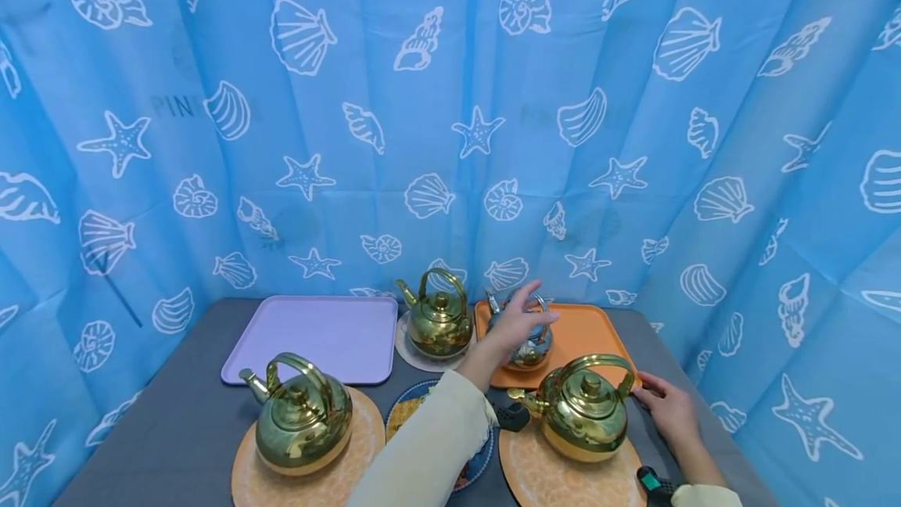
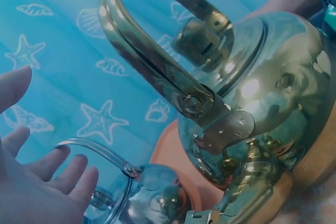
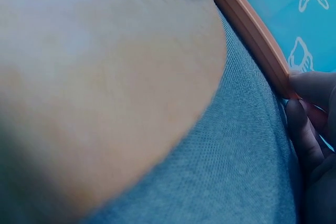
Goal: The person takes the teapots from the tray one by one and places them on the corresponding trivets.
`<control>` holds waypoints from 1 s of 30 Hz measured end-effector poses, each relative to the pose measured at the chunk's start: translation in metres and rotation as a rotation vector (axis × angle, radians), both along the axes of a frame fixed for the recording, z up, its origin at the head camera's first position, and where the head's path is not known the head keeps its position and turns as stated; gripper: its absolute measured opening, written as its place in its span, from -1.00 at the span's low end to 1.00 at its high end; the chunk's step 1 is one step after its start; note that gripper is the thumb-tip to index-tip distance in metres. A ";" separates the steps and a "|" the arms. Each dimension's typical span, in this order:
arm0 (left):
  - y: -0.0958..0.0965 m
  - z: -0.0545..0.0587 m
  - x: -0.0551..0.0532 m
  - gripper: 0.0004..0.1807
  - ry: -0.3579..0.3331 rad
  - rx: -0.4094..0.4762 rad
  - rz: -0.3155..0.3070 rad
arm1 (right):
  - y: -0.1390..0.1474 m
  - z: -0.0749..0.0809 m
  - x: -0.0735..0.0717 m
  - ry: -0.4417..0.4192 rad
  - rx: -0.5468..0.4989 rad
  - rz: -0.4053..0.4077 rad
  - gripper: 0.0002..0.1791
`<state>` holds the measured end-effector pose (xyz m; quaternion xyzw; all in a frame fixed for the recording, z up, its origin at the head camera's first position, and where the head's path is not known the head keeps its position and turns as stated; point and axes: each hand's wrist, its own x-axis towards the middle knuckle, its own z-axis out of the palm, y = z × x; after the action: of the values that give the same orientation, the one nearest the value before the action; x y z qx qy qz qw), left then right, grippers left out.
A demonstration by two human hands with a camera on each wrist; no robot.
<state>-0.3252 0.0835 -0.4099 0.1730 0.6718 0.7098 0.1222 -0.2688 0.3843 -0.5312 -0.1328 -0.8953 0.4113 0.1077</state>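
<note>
My left hand [image 1: 514, 329] reaches across to the small silver kettle [image 1: 529, 352], its fingers spread beside the arched handle. Seen in the left wrist view, those fingers [image 2: 63, 174] are extended next to the silver handle and are not wrapped round it. That kettle stands on the orange tray [image 1: 587, 327]. At the tray's near right corner, my right hand [image 1: 673, 415] pinches the rim [image 3: 262, 43] between thumb and fingers. Between my hands a large gold kettle [image 1: 587, 413] sits on a round tan placemat [image 1: 556, 472], overlapping the tray's near edge in the head view.
Another large gold kettle [image 1: 303, 421] stands on a second tan placemat [image 1: 246, 476] at the left. Behind it lies a lilac tray [image 1: 320, 335]. A smaller gold kettle [image 1: 439, 325] is at the back middle. My left sleeve partly hides a blue-rimmed plate [image 1: 482, 456]. A blue shell-patterned curtain [image 1: 450, 139] surrounds the grey table.
</note>
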 end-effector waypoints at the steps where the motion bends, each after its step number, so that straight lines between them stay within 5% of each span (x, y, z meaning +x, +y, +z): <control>1: 0.000 0.000 0.000 -0.28 0.001 0.011 0.001 | 0.000 0.000 0.000 -0.002 -0.001 0.000 -0.43; 15: -0.006 -0.007 0.001 -0.43 0.013 0.087 0.143 | 0.002 -0.003 -0.001 -0.014 -0.018 -0.013 -0.44; 30: -0.009 -0.004 0.005 -0.49 0.135 -0.039 0.159 | -0.001 0.000 0.000 -0.009 -0.003 -0.009 -0.46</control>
<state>-0.3198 0.0745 -0.4142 0.1640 0.7039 0.6907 0.0234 -0.2692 0.3830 -0.5311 -0.1388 -0.8946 0.4115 0.1055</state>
